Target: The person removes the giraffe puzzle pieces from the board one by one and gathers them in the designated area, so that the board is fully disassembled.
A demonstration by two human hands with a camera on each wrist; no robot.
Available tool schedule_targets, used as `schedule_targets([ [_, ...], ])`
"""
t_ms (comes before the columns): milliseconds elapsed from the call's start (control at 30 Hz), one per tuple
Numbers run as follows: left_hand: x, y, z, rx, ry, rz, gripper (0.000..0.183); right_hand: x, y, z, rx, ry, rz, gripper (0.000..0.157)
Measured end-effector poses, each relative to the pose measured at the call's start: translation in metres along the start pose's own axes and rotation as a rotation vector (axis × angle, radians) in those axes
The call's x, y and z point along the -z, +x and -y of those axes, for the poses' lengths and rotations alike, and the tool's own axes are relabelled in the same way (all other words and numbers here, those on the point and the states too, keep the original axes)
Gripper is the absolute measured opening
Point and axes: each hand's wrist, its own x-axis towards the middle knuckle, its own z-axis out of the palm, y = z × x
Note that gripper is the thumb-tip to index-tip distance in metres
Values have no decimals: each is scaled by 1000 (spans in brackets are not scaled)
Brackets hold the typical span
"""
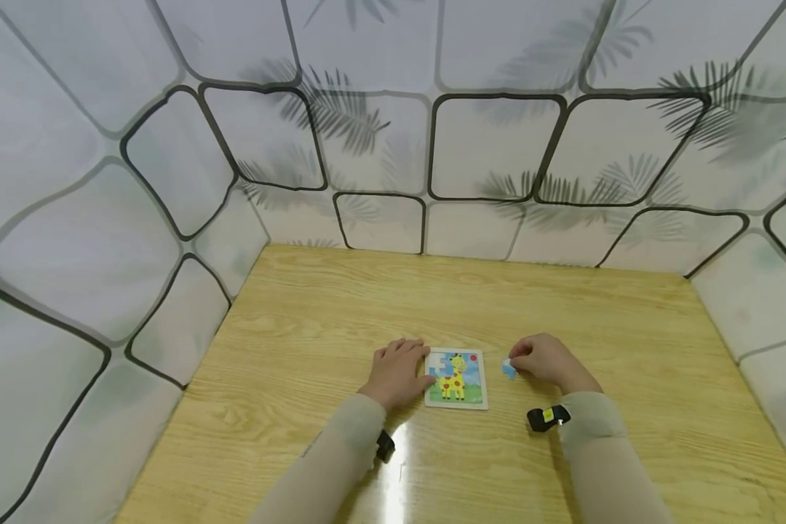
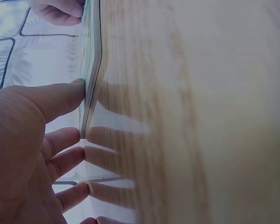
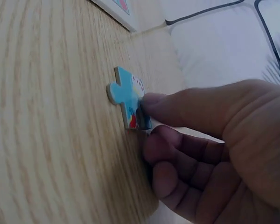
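A square jigsaw puzzle [image 1: 474, 393] with a yellow giraffe picture lies flat on the table, its upper left part showing a pale gap. My left hand [image 1: 396, 372] rests at the puzzle's left side, fingers spread and straight. In the left wrist view, the thumb [image 2: 60, 99] lies on the edge of the puzzle board [image 2: 94, 60]. To the right of the board, my right hand [image 1: 546, 359] pinches a blue jigsaw piece [image 3: 126, 97] between thumb and fingers. That piece has a rounded tab and small red and white markings; it is just at the tabletop.
The wooden table [image 1: 314, 306] extends around the board. Patterned fabric walls [image 1: 380, 167] with dark lines and leaf prints enclose its back and sides. Black wrist devices sit near both sleeves, the right one [image 1: 548, 418] with a yellow label.
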Motion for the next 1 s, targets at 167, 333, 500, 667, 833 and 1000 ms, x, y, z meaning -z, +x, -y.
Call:
schedule_targets([
  [167,-1,1,1,-1,5,-5,57,-11,3,24,74,6,-69,12],
  [333,-2,2,2,8,9,-5,57,-27,11,59,264,-93,-28,11],
  [500,-3,1,2,12,-2,2,57,-39,19,79,410,-197,16,23],
  [667,-2,0,1,10,20,7,57,-46,29,85,453,-302,58,37],
  [833,-2,0,1,8,9,5,57,-47,33,89,416,-358,109,36],
  [1000,-3,1,1,8,6,0,56,-46,36,94,367,-355,162,32],
])
